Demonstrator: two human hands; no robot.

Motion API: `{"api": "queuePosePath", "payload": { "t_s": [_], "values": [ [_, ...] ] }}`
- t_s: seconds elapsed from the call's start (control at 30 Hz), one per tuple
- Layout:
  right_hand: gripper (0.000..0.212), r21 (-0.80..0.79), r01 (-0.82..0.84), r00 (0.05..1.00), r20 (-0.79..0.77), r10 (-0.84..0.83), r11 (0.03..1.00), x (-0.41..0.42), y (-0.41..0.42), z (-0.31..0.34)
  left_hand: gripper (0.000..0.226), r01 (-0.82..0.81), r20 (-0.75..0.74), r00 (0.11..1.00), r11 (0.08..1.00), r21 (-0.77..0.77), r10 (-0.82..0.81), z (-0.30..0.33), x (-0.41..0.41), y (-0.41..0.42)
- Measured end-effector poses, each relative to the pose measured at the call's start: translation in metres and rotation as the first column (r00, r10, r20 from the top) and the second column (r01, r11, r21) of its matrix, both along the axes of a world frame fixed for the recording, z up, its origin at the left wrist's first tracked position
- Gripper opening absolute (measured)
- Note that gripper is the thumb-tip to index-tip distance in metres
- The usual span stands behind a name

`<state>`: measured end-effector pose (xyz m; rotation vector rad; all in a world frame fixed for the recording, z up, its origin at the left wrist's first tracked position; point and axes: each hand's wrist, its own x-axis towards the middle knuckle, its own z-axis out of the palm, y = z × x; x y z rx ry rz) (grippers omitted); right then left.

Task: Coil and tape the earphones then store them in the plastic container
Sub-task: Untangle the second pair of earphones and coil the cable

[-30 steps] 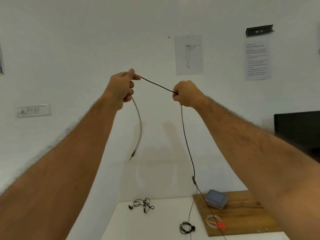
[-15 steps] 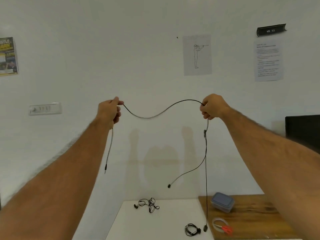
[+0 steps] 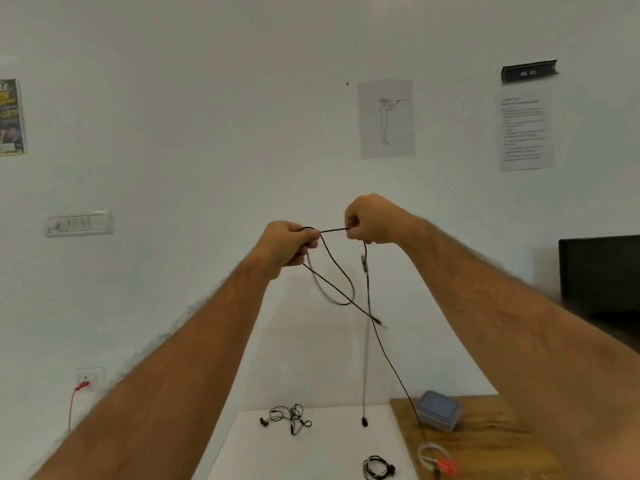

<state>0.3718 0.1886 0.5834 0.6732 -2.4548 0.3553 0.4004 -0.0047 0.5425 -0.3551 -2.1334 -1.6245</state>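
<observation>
Both arms were up in front of the white wall. The left hand (image 3: 289,242) had its fingers curled round the earphone cable (image 3: 337,275), and the right hand (image 3: 369,220) pinched the same cable, a short taut stretch running between the two fists. Below the left hand a loop drooped; from the right, strands hung toward the white table (image 3: 318,455), one earbud (image 3: 364,421) dangling just above it. On the wooden board (image 3: 485,441) sat one plastic container (image 3: 439,410), lid on, contents impossible to make out. Beside it lay one tape roll (image 3: 433,453). Two more earphone sets were on the table: a loose tangle (image 3: 287,418) and a coiled one (image 3: 377,467).
</observation>
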Motion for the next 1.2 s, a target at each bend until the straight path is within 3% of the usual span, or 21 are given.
{"api": "queuePosePath", "payload": {
  "t_s": [0.17, 0.33, 0.47, 0.57, 0.67, 0.73, 0.83, 0.93, 1.0, 1.1, 1.2],
  "values": [
    [0.007, -0.051, 0.037, 0.994, 0.105, -0.031, 0.998, -0.013, 0.032, -0.021, 0.013, -0.047, 0.033, 0.998, 0.995, -0.09, 0.051, 0.002, 0.003, -0.02],
    [0.006, -0.229, -0.06, 0.98, 0.171, 0.101, 0.972, -0.011, 0.033, -0.029, 0.028, -0.046, 0.071, 0.996, 0.99, -0.132, 0.055, 0.004, 0.009, -0.023],
    [0.006, -0.297, -0.076, 0.92, 0.347, 0.182, 0.952, -0.007, 0.034, -0.035, 0.035, -0.062, 0.082, 0.994, 0.993, -0.097, 0.07, 0.013, 0.014, -0.021],
    [0.011, -0.231, -0.093, 0.819, 0.536, 0.206, 0.969, -0.009, 0.035, -0.047, 0.036, -0.043, 0.057, 0.997, 0.988, -0.15, 0.052, 0.021, 0.021, -0.009],
    [0.02, -0.026, -0.07, 0.708, 0.703, 0.068, 0.997, -0.01, 0.036, -0.058, 0.034, -0.04, 0.016, 0.999, 0.984, -0.172, 0.044, 0.027, 0.026, 0.006],
    [0.026, -0.005, -0.072, 0.669, 0.741, 0.052, 0.997, -0.008, 0.037, -0.06, 0.034, -0.029, 0.004, 1.0, 0.981, -0.191, 0.03, 0.031, 0.029, 0.014],
    [0.026, -0.314, -0.132, 0.661, 0.679, 0.32, 0.94, 0.004, 0.034, -0.051, 0.033, 0.023, 0.029, 0.999, 0.969, -0.245, -0.016, 0.034, 0.033, 0.024],
    [0.034, -0.603, -0.261, 0.618, 0.496, 0.61, 0.754, 0.02, 0.027, -0.033, 0.032, 0.062, 0.042, 0.998, 0.953, -0.296, -0.052, 0.034, 0.035, 0.032],
    [0.036, -0.617, -0.342, 0.645, 0.394, 0.654, 0.709, 0.028, 0.02, -0.021, 0.033, 0.072, 0.038, 0.997, 0.948, -0.309, -0.063, 0.034, 0.035, 0.035],
    [0.018, -0.577, -0.355, 0.755, 0.286, 0.589, 0.736, 0.031, 0.011, -0.01, 0.033, 0.065, 0.041, 0.998, 0.949, -0.309, -0.055, 0.034, 0.034, 0.032],
    [0.019, -0.548, -0.321, 0.846, 0.202, 0.494, 0.772, 0.025, 0.009, -0.009, 0.026, 0.074, 0.074, 0.996, 0.942, -0.326, -0.053, 0.031, 0.033, 0.025]
  ]
}}
